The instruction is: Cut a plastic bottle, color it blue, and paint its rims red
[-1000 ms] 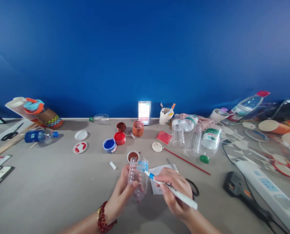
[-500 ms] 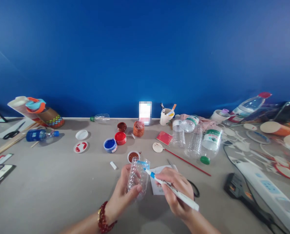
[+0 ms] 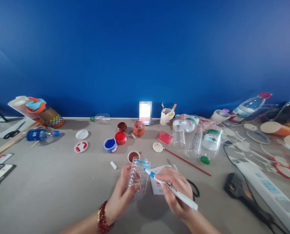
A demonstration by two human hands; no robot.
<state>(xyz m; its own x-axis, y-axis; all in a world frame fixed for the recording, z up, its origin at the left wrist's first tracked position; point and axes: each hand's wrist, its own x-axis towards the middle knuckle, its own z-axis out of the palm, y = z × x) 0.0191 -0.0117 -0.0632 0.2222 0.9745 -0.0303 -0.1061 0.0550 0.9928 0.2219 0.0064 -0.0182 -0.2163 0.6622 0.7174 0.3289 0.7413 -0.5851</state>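
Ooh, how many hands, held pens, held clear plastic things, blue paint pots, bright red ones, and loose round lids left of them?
Left hand, right hand: 2
Held pen: 1
Held clear plastic thing: 1
Blue paint pot: 1
Bright red pot: 1
Plain lid, patchy lid: 2
Total: 8

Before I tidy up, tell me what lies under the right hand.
Under the right hand, a white paper sheet and black-handled scissors show partly. The hand covers the scissors' middle and part of the sheet.
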